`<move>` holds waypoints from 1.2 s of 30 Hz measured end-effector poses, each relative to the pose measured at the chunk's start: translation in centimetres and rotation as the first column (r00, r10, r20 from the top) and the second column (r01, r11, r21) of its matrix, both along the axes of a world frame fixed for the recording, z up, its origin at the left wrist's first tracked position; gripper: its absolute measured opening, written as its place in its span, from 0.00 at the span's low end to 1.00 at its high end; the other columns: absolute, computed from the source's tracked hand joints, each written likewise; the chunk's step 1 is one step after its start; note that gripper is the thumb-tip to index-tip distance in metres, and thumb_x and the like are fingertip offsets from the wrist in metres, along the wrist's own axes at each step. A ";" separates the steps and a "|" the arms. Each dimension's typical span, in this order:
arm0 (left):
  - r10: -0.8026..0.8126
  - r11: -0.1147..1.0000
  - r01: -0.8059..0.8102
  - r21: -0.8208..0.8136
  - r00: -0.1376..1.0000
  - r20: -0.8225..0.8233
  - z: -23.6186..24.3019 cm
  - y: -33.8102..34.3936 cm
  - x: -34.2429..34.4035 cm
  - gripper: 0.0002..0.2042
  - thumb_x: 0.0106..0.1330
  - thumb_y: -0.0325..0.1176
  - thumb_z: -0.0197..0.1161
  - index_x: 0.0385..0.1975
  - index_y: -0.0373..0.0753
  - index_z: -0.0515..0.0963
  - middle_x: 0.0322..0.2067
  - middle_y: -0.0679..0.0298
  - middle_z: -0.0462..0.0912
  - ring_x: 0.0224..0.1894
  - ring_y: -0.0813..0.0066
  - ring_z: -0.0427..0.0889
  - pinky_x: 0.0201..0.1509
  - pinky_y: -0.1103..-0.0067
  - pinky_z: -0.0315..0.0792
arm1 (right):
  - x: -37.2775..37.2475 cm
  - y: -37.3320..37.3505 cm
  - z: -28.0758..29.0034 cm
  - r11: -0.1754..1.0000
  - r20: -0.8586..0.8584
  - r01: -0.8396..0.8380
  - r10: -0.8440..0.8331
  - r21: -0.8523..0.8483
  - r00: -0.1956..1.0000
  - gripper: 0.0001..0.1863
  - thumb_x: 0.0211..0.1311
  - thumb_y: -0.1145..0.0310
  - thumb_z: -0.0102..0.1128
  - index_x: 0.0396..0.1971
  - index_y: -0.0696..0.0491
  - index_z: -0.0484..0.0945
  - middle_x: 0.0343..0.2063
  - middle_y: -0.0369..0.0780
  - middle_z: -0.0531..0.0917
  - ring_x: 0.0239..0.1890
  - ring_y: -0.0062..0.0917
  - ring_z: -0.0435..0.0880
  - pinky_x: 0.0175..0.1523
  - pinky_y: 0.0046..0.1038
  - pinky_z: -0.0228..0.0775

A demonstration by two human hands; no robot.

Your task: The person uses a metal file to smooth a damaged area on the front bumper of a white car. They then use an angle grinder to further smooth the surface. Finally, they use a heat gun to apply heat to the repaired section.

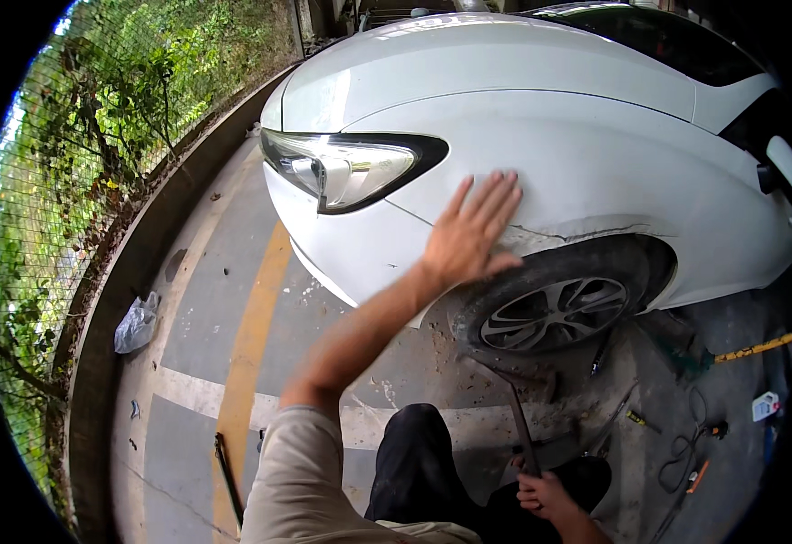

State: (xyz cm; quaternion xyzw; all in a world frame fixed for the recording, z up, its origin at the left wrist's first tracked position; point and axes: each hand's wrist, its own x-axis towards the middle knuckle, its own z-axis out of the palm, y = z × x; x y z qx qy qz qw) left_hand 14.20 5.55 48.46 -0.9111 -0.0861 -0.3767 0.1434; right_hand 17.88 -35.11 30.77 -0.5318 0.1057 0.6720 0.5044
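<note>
Two hands: left hand [470, 243] spread over fender [586, 168], right hand [547, 497] around long-handled tool [521, 424]; bottle label [765, 406] illegible.

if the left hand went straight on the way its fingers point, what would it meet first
Most likely the white fender, which the left hand lies over or against; this one view leaves contact unclear. Farther along that line comes the hood.
</note>
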 end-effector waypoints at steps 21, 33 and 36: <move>0.236 0.972 -0.236 -0.018 0.963 0.131 -3.5 2.9 -2.2 0.41 0.62 0.57 0.51 0.64 0.26 0.53 0.66 0.45 0.51 0.70 0.52 0.47 0.71 0.60 0.39 | -1.3 -9.1 7.8 0.927 0.109 0.260 -0.298 0.271 0.948 0.11 0.66 0.72 0.42 0.46 0.56 0.65 0.16 0.31 0.60 0.13 0.12 0.56 0.15 0.17 0.46; -0.049 0.781 0.100 -0.617 0.994 0.098 -17.0 -10.5 4.3 0.23 0.58 0.33 0.62 0.53 0.32 0.69 0.49 0.49 0.72 0.51 0.49 0.72 0.54 0.69 0.67 | 0.4 -4.5 4.6 0.940 0.254 0.147 -0.230 0.307 0.940 0.16 0.63 0.75 0.46 0.51 0.54 0.64 0.14 0.32 0.62 0.10 0.14 0.58 0.15 0.19 0.49; -0.025 0.430 0.221 -0.875 0.972 0.233 -17.0 -10.5 5.3 0.19 0.71 0.41 0.48 0.48 0.29 0.72 0.41 0.54 0.77 0.47 0.63 0.75 0.52 0.74 0.67 | 0.7 -3.8 4.2 0.904 0.130 0.066 -0.133 0.423 0.983 0.16 0.65 0.72 0.46 0.52 0.55 0.64 0.14 0.34 0.65 0.13 0.15 0.62 0.17 0.20 0.55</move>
